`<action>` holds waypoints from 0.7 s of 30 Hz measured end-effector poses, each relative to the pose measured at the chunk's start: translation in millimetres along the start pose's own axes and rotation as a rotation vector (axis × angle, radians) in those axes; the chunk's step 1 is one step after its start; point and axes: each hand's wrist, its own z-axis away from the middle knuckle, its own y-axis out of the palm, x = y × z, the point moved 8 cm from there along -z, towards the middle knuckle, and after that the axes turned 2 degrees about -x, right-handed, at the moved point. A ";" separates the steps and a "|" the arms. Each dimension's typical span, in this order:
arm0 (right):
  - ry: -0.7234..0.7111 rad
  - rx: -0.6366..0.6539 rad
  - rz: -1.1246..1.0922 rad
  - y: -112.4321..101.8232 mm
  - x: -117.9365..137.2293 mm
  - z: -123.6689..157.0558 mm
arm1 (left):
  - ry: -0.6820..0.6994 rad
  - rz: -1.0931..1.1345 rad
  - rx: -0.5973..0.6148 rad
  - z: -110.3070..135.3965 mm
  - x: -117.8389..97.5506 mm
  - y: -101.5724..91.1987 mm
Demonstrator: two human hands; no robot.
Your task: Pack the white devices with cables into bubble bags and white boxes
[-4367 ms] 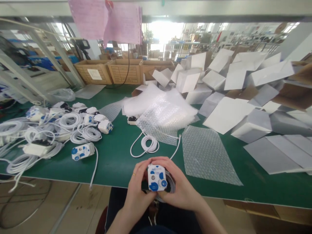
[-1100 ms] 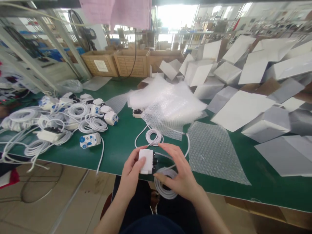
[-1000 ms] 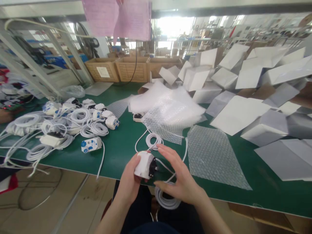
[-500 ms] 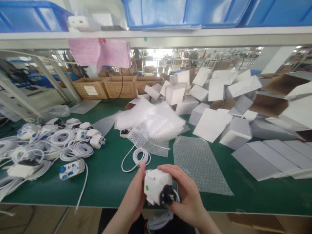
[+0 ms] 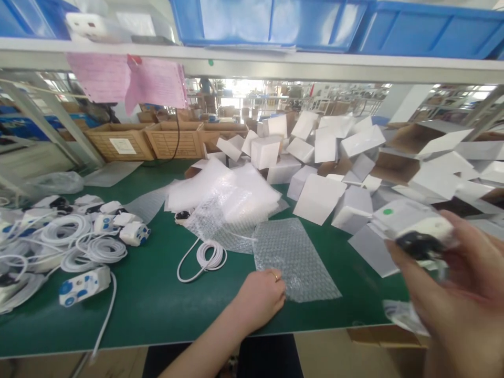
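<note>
My right hand is raised close to the camera at the right and grips a white plug-in unit with a green dot and a black plug face; its coiled white cable hangs below the hand. My left hand rests on the green table with fingers curled at the near-left corner of a flat bubble-wrap sheet. Whether the fingers pinch the sheet is hidden. A loose white cable coil lies just left of the sheet.
A heap of white units and coiled cables covers the left of the table. Crumpled bubble wrap lies in the middle. White cartons are piled at the back right, brown boxes at the back left. Blue bins sit on an overhead shelf.
My right hand carried the white unit and cable away to the right and up. My left hand let go of the unit and dropped to the bubble-wrap sheet's corner. The view panned right.
</note>
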 end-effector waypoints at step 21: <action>0.057 0.751 -0.309 135.5 31.8 93.3 | 0.037 -0.090 -0.446 -4.1 -28.8 -40.4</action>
